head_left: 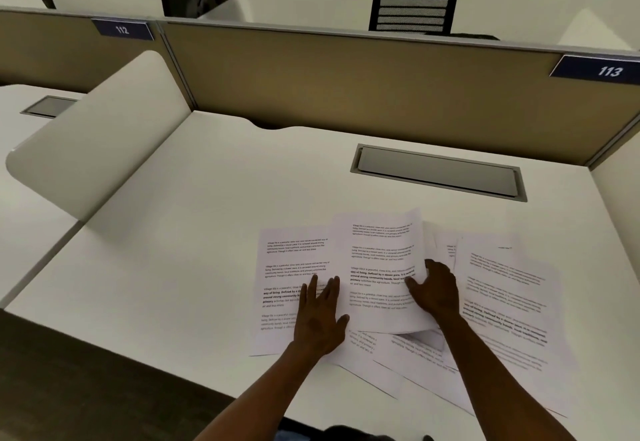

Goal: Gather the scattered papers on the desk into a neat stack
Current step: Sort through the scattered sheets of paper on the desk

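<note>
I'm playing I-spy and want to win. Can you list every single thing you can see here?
printed papers: at least five, white with black text, overlapping loosely on the near right of the desk
desk: one, white, under the papers
cable hatch: one, grey, set in the desk beyond the papers
partition: one, tan, along the desk's far edge
number plates: two, dark blue, reading 112 and 113, on the partition
side divider: one, white, on the left
office chair: one, black, behind the partition
left hand: flat on the left sheet
right hand: gripping the lifted middle sheet's edge
</note>
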`<control>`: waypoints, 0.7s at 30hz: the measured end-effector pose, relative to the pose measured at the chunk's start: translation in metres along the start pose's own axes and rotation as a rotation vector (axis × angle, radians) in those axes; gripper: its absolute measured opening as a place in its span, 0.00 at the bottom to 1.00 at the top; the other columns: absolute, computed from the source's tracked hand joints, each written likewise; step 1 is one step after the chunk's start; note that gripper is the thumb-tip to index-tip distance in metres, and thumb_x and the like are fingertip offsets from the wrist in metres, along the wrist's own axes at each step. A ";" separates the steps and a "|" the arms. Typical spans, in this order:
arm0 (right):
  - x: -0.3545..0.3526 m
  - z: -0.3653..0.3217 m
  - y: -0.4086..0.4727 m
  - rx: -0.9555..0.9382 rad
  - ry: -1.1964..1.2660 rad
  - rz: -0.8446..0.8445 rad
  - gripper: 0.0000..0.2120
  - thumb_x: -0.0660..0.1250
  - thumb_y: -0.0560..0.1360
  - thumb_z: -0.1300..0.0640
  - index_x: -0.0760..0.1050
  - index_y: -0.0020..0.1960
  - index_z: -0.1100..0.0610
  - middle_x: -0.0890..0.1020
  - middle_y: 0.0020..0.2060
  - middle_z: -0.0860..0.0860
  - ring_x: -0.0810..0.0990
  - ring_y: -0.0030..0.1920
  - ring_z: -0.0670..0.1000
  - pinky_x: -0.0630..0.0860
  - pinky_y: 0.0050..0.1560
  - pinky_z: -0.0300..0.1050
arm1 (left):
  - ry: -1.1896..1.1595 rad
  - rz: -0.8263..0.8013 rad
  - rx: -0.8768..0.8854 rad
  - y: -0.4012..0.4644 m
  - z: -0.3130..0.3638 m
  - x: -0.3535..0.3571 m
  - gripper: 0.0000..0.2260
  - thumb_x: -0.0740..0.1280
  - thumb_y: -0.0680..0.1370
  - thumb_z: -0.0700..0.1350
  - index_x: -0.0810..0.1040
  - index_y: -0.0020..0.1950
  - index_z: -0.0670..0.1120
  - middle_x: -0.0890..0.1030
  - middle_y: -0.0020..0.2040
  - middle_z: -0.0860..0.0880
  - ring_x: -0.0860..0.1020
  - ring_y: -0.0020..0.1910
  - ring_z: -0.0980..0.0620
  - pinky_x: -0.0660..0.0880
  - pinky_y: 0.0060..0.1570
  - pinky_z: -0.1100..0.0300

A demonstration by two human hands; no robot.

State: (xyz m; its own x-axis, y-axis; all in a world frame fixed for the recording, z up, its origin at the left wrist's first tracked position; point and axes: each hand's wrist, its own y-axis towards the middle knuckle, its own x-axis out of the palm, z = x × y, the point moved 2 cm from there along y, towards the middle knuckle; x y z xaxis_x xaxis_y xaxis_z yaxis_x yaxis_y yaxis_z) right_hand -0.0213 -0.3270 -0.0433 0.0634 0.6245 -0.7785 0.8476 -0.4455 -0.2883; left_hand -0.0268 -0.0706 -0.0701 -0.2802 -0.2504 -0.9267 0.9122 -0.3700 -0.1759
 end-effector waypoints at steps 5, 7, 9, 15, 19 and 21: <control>0.008 -0.011 0.000 -0.001 -0.103 -0.021 0.37 0.71 0.73 0.45 0.63 0.74 0.62 0.73 0.66 0.62 0.69 0.68 0.64 0.71 0.63 0.57 | -0.039 0.006 -0.016 -0.001 0.004 -0.004 0.36 0.59 0.79 0.53 0.43 0.82 0.50 0.58 0.81 0.50 0.42 0.81 0.44 0.36 0.78 0.49; 0.009 -0.016 -0.002 -0.006 -0.117 -0.003 0.35 0.71 0.73 0.45 0.64 0.72 0.61 0.75 0.64 0.62 0.71 0.66 0.64 0.73 0.61 0.56 | -0.050 0.006 -0.022 0.000 0.004 -0.005 0.37 0.59 0.79 0.53 0.43 0.82 0.49 0.58 0.81 0.50 0.43 0.81 0.44 0.36 0.78 0.49; 0.008 -0.020 -0.002 -0.013 -0.126 0.011 0.35 0.71 0.73 0.46 0.64 0.72 0.61 0.76 0.63 0.63 0.73 0.64 0.63 0.74 0.59 0.55 | -0.062 0.009 -0.024 0.001 0.004 -0.003 0.38 0.59 0.78 0.55 0.43 0.82 0.49 0.58 0.81 0.50 0.43 0.81 0.44 0.37 0.79 0.49; 0.002 -0.026 0.001 0.026 0.042 0.048 0.33 0.73 0.72 0.49 0.66 0.71 0.63 0.78 0.61 0.62 0.76 0.63 0.62 0.74 0.61 0.53 | -0.080 0.009 -0.033 0.005 0.003 0.003 0.40 0.58 0.77 0.61 0.43 0.82 0.48 0.55 0.82 0.50 0.41 0.81 0.46 0.37 0.79 0.50; -0.005 -0.025 0.005 0.101 0.247 0.026 0.29 0.73 0.73 0.54 0.68 0.70 0.61 0.81 0.60 0.60 0.79 0.59 0.59 0.76 0.58 0.48 | -0.078 0.003 -0.038 0.002 0.001 0.006 0.40 0.58 0.78 0.61 0.43 0.82 0.48 0.53 0.82 0.49 0.41 0.82 0.46 0.36 0.78 0.51; -0.006 -0.023 0.006 0.084 0.297 0.016 0.27 0.71 0.74 0.57 0.67 0.70 0.58 0.81 0.60 0.59 0.80 0.57 0.58 0.75 0.54 0.45 | -0.085 -0.004 -0.039 0.001 0.001 0.006 0.40 0.58 0.78 0.61 0.42 0.82 0.48 0.52 0.82 0.49 0.41 0.81 0.47 0.36 0.78 0.51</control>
State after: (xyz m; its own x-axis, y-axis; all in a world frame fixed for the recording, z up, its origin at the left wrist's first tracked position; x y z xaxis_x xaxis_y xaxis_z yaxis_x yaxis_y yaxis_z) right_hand -0.0044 -0.3186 -0.0272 0.2379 0.7719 -0.5895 0.7995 -0.5003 -0.3323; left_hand -0.0274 -0.0732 -0.0756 -0.3064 -0.3243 -0.8949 0.9217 -0.3362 -0.1938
